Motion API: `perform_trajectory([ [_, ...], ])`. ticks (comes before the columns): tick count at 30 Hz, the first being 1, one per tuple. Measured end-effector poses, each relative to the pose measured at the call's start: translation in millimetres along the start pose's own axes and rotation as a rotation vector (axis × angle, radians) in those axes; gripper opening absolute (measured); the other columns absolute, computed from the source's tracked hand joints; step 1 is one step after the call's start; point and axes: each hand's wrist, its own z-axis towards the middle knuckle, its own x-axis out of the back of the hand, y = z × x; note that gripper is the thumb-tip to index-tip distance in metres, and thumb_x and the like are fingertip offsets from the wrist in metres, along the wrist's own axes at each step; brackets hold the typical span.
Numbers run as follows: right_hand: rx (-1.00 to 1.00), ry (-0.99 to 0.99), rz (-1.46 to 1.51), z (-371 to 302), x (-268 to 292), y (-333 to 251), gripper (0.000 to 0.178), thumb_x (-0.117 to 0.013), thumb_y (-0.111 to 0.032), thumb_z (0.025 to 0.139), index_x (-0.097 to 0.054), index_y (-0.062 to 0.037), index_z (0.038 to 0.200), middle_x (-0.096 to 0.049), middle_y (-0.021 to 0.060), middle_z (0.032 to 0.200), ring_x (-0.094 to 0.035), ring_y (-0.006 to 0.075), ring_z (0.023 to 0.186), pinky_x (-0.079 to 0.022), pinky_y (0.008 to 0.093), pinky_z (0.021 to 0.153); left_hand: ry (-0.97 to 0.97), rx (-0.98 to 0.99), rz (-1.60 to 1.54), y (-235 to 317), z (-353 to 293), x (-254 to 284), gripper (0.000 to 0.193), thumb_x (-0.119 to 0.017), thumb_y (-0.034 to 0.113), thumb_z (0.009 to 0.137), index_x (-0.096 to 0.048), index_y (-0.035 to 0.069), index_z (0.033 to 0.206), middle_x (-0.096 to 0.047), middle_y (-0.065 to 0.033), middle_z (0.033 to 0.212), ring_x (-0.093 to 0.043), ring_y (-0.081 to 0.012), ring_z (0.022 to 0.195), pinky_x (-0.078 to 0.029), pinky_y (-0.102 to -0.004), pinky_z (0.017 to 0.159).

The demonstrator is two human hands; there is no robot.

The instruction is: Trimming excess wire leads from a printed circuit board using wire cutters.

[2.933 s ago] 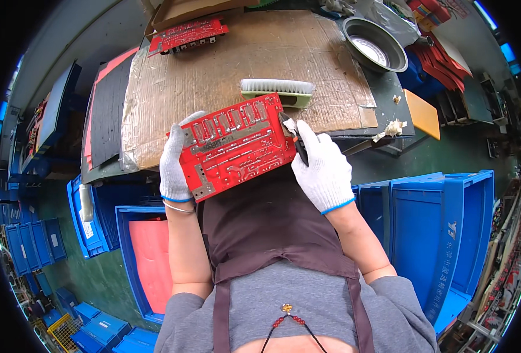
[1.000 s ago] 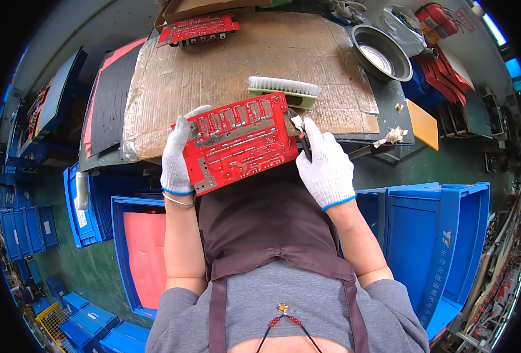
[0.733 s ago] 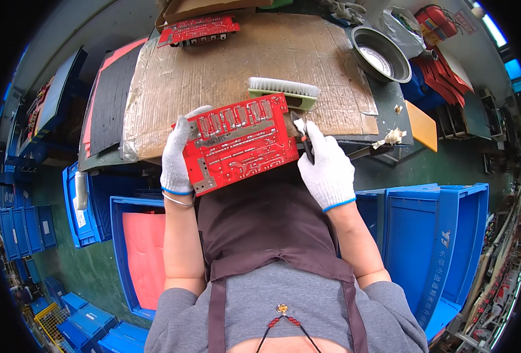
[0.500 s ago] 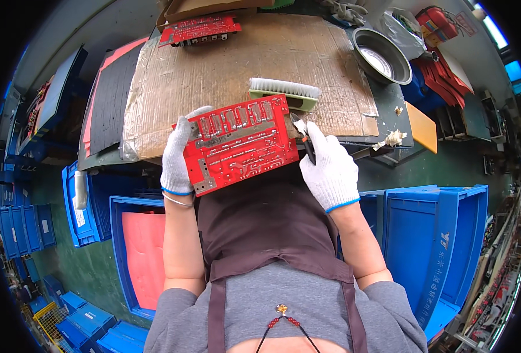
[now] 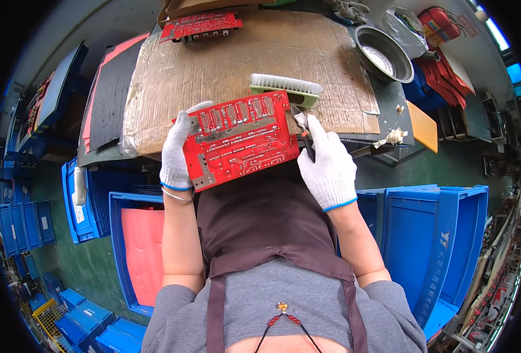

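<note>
My left hand (image 5: 177, 154), in a white knit glove with a blue cuff, grips a red circuit board (image 5: 241, 143) by its left edge. The board's soldered side faces up, tilted, above my lap at the table's near edge. In my gloved right hand (image 5: 329, 163) is a pair of pliers (image 5: 307, 146) with dark, orange-marked handles. Their tip lies beside the board's upper right edge; my fingers partly cover them, so whether the jaws touch the board I cannot tell. Just beyond the board lies a green brush (image 5: 287, 89) with white bristles.
Cardboard (image 5: 213, 65) covers the table, with another red circuit board (image 5: 200, 26) at the far left. A metal bowl (image 5: 405, 73) sits far right, near white scraps (image 5: 393, 137). Blue crates stand on both sides; the left crate (image 5: 119, 259) holds pink sheets (image 5: 143, 253).
The board and my left hand have shifted very slightly up and left. My right hand has moved a little up and left with the pliers, closer to the board's edge.
</note>
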Motion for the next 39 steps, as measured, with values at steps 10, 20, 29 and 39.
perform_trajectory([
  [10, 0.078, -0.039, -0.142, 4, 12, 2, 0.065, -0.075, -0.021, 0.084, -0.06, -0.0171, 0.147, -0.065, 0.0142, 0.101, -0.07, 0.036, 0.094, -0.057, 0.0492, 0.08, 0.004, 0.013, -0.003, 0, -3, 1, 0.06, -0.052, 0.046, 0.113, -0.057, -0.004, 0.145, -0.071, -0.0201, 0.131, -0.073, -0.0297, 0.116, -0.063, -0.046, 0.099],
  [20, 0.183, -0.035, -0.292, 19, 9, 5, 0.065, -0.076, -0.018, 0.083, -0.061, -0.0154, 0.146, -0.064, 0.0133, 0.101, -0.068, 0.0331, 0.094, -0.055, 0.0458, 0.08, -0.005, 0.005, 0.017, -1, 1, 1, 0.059, -0.05, 0.046, 0.113, -0.058, -0.005, 0.144, -0.071, -0.0197, 0.13, -0.074, -0.0288, 0.115, -0.064, -0.0453, 0.098],
  [29, -0.098, -0.058, 0.284, 21, 7, 14, 0.054, -0.068, -0.013, 0.089, -0.064, -0.0081, 0.142, -0.073, 0.0211, 0.102, -0.073, 0.0329, 0.086, -0.057, 0.0402, 0.084, 0.017, 0.021, -0.034, 5, 0, 5, 0.06, -0.05, 0.045, 0.113, -0.057, -0.005, 0.146, -0.071, -0.0216, 0.131, -0.074, -0.0305, 0.116, -0.063, -0.0463, 0.099],
  [39, 0.05, -0.171, 0.213, 15, 20, 16, 0.061, -0.073, -0.016, 0.087, -0.062, -0.017, 0.147, -0.067, 0.0107, 0.097, -0.07, 0.0295, 0.089, -0.058, 0.0416, 0.083, 0.069, 0.126, 0.162, 76, 0, 35, 0.064, -0.054, 0.045, 0.11, -0.057, -0.009, 0.145, -0.072, -0.0269, 0.13, -0.076, -0.0341, 0.111, -0.065, -0.0478, 0.095],
])
